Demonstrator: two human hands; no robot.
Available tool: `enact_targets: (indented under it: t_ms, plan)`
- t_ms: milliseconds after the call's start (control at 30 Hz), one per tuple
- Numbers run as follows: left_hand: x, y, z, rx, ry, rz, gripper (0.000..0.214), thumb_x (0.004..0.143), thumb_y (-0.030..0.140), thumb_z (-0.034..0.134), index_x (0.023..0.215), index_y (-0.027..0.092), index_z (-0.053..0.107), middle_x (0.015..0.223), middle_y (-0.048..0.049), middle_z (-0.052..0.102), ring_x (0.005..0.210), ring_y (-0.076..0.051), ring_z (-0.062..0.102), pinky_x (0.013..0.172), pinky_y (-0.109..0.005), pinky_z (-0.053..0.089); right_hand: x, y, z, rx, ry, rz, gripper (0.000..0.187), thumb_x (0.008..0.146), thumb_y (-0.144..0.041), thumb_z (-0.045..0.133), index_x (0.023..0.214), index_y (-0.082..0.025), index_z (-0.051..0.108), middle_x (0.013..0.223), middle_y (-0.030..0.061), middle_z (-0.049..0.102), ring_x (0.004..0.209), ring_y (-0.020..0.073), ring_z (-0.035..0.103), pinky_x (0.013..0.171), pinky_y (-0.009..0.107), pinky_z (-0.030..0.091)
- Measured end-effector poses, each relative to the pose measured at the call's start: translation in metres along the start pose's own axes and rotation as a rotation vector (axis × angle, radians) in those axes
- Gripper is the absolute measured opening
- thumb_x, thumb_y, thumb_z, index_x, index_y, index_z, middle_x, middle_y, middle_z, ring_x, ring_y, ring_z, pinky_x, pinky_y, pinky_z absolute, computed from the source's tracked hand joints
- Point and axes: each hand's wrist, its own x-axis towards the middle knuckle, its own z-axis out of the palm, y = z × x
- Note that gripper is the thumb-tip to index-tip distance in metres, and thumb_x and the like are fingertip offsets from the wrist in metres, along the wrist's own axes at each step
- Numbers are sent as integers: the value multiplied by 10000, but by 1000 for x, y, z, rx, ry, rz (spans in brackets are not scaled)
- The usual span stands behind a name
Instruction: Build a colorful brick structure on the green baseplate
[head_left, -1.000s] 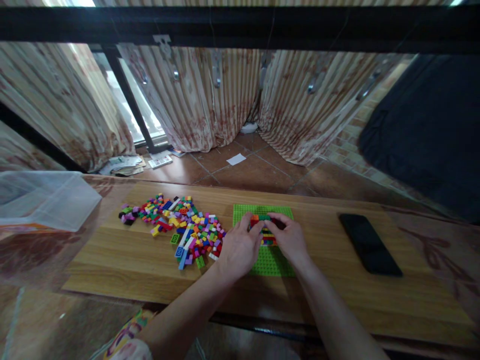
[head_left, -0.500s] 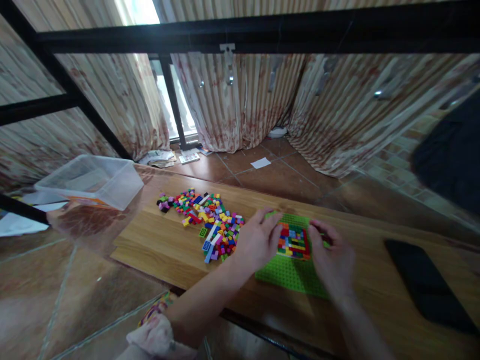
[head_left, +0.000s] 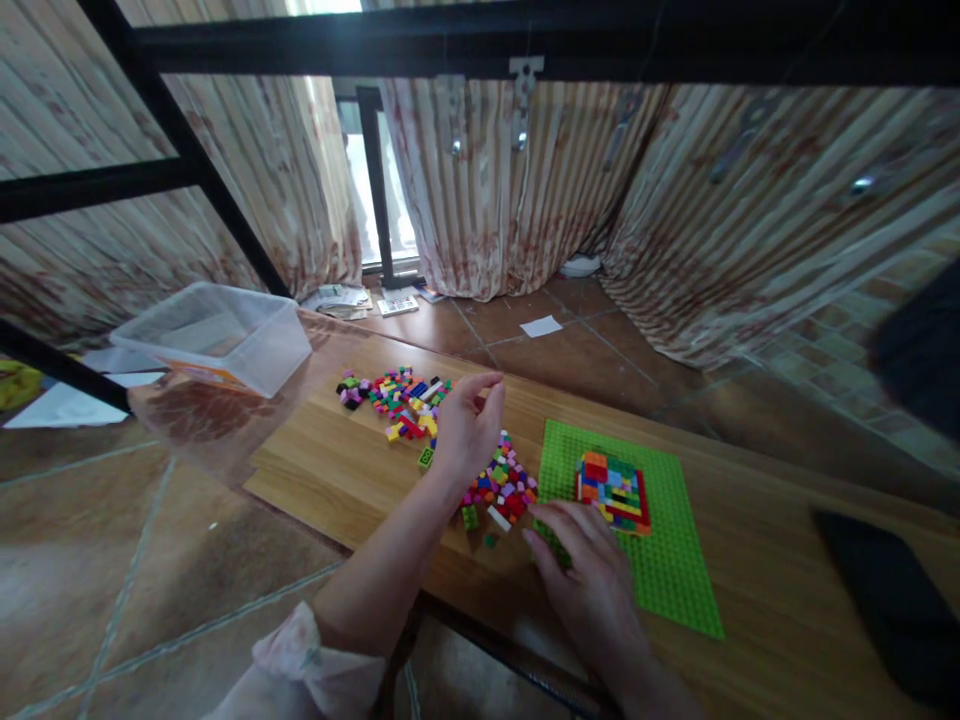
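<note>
My left hand (head_left: 469, 428) is over the pile of small plastic building bricks (head_left: 506, 480), with fingers curled toward the thumb. Whatever may be between its fingertips is hidden. My right hand (head_left: 589, 565) reaches across the lower left edge of the green studded baseplate (head_left: 667, 575). Its fingers stretch toward the right end of the pile, apart from one another, and nothing shows in them. A low, blocky build of red, orange, blue, yellow and green bricks (head_left: 615, 490) stands on the baseplate, just beyond my right hand.
The wooden tabletop (head_left: 322, 480) carries everything, with a dark flat phone-like object (head_left: 885, 600) at the right. A clear plastic bin (head_left: 217, 335) sits beyond the left end. Black metal bars (head_left: 465, 40) cross in front of striped curtains (head_left: 510, 200). Paper (head_left: 541, 326) lies on the tiled floor.
Both hands have left the brick build. My left hand has moved left over the pile, and my right hand has come left and nearer, uncovering the baseplate. The camera view has shifted slightly.
</note>
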Motion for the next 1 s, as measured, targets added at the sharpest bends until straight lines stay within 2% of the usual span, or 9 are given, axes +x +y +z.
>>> enact_targets:
  t_ms: [133, 333, 567, 667, 767, 867, 933, 1000]
  plan:
    - [-1, 3, 2, 61, -36, 13, 216, 816, 221, 556, 965, 146, 694, 813, -36, 663, 625, -93, 563, 617, -209, 471, 0, -4, 10, -33, -40, -59, 162, 874, -200, 592, 1027, -223, 641, 997, 56, 633, 908, 203, 558, 787, 356, 467]
    - [-4, 8, 2, 96, -75, 2, 216, 805, 182, 545, 955, 127, 690, 793, -37, 654, 607, -92, 560, 569, -200, 443, 1, -13, 18, -52, -36, -48, 225, 873, -167, 574, 1085, -210, 635, 1040, 83, 604, 952, 222, 540, 812, 376, 459]
    - [-7, 7, 1, 154, -117, 55, 215, 807, 165, 535, 954, 143, 690, 868, -42, 679, 658, -99, 581, 613, -212, 454, 8, -22, 23, 22, -25, 17, 137, 874, -151, 556, 941, -214, 657, 986, 64, 612, 915, 202, 544, 797, 356, 457]
    - [-7, 5, 2, 161, -149, 48, 210, 807, 163, 536, 948, 148, 690, 879, -41, 685, 678, -106, 585, 620, -217, 458, 17, -23, 7, 42, 33, 18, 132, 871, -170, 563, 951, -229, 650, 968, 42, 631, 917, 189, 553, 812, 348, 453]
    - [-10, 7, 4, 147, -213, 26, 203, 812, 181, 540, 949, 144, 686, 870, -40, 681, 682, -112, 585, 613, -218, 460, 24, -10, -23, 11, 193, 99, 92, 870, -240, 579, 921, -233, 655, 950, 35, 648, 920, 187, 568, 835, 350, 448]
    - [-16, 10, 8, 127, -303, 24, 201, 813, 191, 550, 962, 145, 677, 894, -43, 677, 702, -117, 593, 616, -217, 468, 22, 19, -55, -15, 349, 355, 161, 855, -365, 585, 845, -226, 664, 931, 47, 659, 900, 203, 589, 791, 344, 458]
    - [-21, 12, 12, 125, -375, 41, 211, 817, 188, 548, 983, 155, 673, 902, -39, 672, 699, -114, 596, 628, -221, 477, 15, 40, -70, -31, 370, 525, 226, 821, -427, 602, 807, -213, 673, 840, 45, 659, 808, 206, 595, 748, 343, 457]
    - [-26, 12, 17, 139, -446, 66, 230, 821, 180, 542, 1012, 168, 669, 913, -39, 666, 700, -115, 599, 644, -231, 489, 10, 56, -77, -24, 310, 650, 269, 801, -463, 606, 784, -205, 681, 757, 39, 650, 706, 200, 582, 666, 326, 451]
